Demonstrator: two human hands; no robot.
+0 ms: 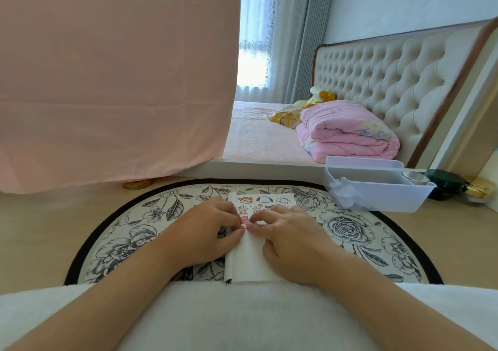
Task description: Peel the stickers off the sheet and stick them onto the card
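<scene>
Both the left hand and right hand pinch, apparently, one small pink sticker over the white paper sheet of cartoon stickers; no writing is legible.

Pale wooden table carrying a round floral mat with a black border. On the mat lie a sticker sheet and, just nearer the viewer, a white card. At right, a translucent plastic tray overlaps the mat's edge; a dark green container and a gold lid stand beside it.
</scene>
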